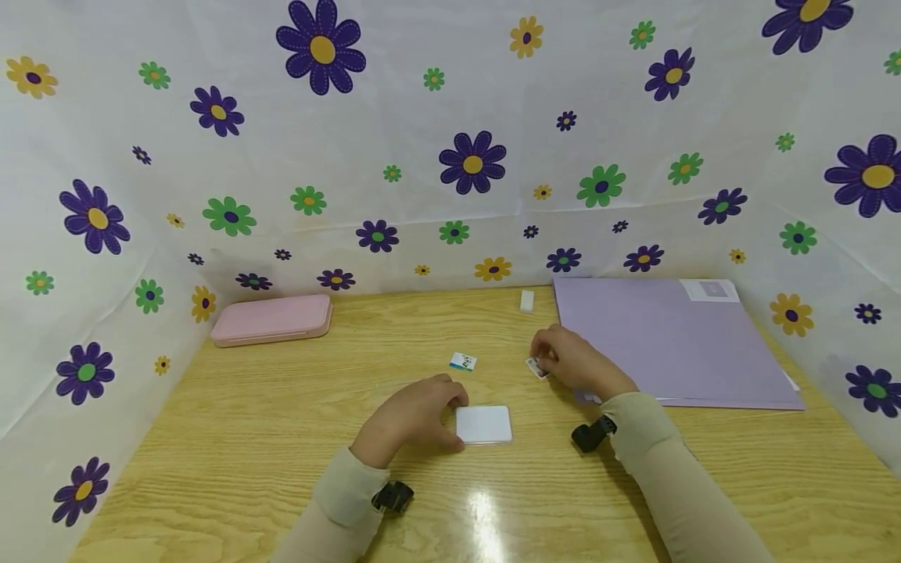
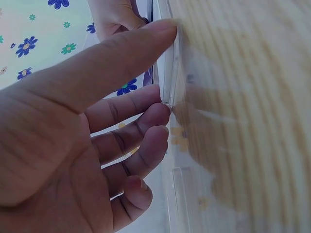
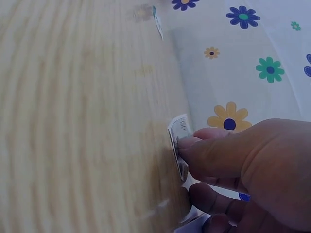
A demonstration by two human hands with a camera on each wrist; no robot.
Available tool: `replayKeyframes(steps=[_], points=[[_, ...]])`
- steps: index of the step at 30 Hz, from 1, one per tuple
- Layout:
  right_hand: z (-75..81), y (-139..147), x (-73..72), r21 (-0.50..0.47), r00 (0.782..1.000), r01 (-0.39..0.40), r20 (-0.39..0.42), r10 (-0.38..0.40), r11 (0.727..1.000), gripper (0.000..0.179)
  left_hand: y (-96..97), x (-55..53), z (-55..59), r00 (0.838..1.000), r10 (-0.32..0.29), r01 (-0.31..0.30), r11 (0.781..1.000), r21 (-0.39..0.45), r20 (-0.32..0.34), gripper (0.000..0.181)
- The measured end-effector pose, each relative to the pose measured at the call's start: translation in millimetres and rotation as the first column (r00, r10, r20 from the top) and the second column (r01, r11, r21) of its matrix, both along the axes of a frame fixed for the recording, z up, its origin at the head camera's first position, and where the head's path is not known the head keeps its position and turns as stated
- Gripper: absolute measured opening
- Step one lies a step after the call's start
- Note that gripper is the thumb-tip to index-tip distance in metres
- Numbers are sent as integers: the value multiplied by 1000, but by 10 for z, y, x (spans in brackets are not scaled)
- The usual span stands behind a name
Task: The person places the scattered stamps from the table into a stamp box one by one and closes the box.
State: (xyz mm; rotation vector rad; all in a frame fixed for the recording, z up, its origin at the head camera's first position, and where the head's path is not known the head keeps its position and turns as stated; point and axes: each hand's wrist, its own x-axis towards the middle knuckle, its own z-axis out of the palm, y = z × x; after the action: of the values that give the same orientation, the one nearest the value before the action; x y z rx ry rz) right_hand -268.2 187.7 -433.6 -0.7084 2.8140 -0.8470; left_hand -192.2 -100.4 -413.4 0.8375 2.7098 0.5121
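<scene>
In the head view, a flat white rectangular case (image 1: 483, 424) with a clear edge lies on the table. My left hand (image 1: 421, 414) holds its left end, thumb at the near corner and a finger at the far one. The left wrist view shows the thumb and fingertips against the edge of the case (image 2: 167, 63). Farther right, my right hand (image 1: 576, 361) pinches a small printed card (image 1: 536, 367) low over the table; whether it touches the wood I cannot tell. The same small card (image 3: 179, 141) appears between thumb and fingers in the right wrist view, its print partly covered.
A small white, blue and green pack (image 1: 463, 361) lies beyond the white case. Behind stands a white eraser-like block (image 1: 526, 301). A large purple folder (image 1: 669, 344) covers the right side, and a pink case (image 1: 273, 319) sits back left. Flowered cloth (image 1: 450, 117) encloses the table.
</scene>
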Motion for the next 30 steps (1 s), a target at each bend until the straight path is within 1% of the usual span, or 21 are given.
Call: replayKeyframes(steps=[3, 9, 15, 21, 26, 30], points=[[-6, 5, 7, -14, 1000, 9, 10, -9, 1000, 9, 4, -4, -4, 1000, -1, 1, 1000, 3, 9, 47], [-22, 8, 7, -43, 1000, 26, 2, -26, 999, 14, 4, -17, -18, 1000, -1, 1, 1000, 6, 18, 47], [6, 12, 0, -52, 999, 41, 33, -39, 998, 13, -3, -23, -14, 1000, 3, -3, 1000, 0, 29, 48], [64, 9, -3, -82, 1000, 2, 17, -1, 997, 11, -7, -37, -14, 1000, -7, 7, 1000, 2, 27, 47], [122, -29, 16, -135, 1000, -6, 29, 10, 991, 7, -10, -40, -14, 1000, -8, 8, 1000, -1, 20, 47], [159, -67, 30, -157, 1000, -28, 8, 30, 987, 4, -5, -35, 0, 1000, 1, 0, 1000, -15, 19, 48]])
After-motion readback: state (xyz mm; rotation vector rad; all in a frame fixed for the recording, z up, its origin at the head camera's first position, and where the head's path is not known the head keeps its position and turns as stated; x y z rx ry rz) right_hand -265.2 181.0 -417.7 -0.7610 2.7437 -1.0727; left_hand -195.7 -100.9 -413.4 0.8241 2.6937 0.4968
